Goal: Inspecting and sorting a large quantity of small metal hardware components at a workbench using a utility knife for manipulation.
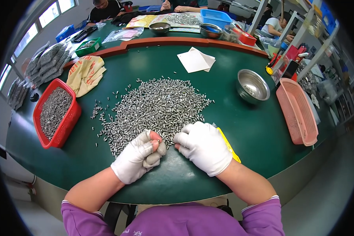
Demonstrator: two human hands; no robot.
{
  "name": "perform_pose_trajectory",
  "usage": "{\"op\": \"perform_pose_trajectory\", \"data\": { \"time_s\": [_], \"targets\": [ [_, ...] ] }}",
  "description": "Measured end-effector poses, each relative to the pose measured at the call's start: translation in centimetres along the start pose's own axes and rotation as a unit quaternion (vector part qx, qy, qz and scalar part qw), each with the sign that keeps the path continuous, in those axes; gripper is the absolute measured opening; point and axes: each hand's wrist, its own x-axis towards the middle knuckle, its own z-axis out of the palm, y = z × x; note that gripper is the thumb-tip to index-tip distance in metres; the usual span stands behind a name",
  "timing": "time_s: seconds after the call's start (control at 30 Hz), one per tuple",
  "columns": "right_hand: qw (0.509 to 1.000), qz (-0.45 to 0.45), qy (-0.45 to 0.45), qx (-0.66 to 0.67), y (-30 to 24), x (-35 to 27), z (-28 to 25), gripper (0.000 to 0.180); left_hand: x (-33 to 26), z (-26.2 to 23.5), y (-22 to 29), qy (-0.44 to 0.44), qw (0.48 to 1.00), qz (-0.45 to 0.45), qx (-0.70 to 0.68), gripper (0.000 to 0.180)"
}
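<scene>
A broad heap of small shiny metal pieces (157,102), short and cylinder-like, lies in the middle of the green table. My left hand (139,155), in a white glove with bare thumb and fingertip, is closed at the heap's near edge, its fingers curled and pinched together. Whatever the pinch holds is too small to make out. Just to its right, my right hand (204,147), also white-gloved, curls its fingers down against the heap's near right edge. Its fingertips are mostly hidden beneath the hand. Partly covered by the right hand lies a yellow flat-edged object (229,144).
A red basket (70,120) of metal pieces stands left, beside a beige cloth bag (85,74). To the right are a steel bowl (259,80) holding some pieces and a pink basket (297,112). White cards (193,61) lie beyond the heap. Other people sit across the raised red edge (192,40).
</scene>
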Motion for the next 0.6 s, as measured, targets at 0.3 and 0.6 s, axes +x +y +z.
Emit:
{"op": "perform_pose_trajectory", "data": {
  "time_s": [0.3,0.6],
  "targets": [
    [0.998,0.028,0.048,-0.004,0.6,0.2,-0.1,0.011,0.0,0.9,0.5,-0.013,0.998,0.008,0.06,0.02],
    [0.962,0.211,0.118,-0.125,2.5,-3.0,-4.7,0.025,-0.4,2.1,1.0,0.124,0.912,0.067,0.386,0.013]
  ]
}}
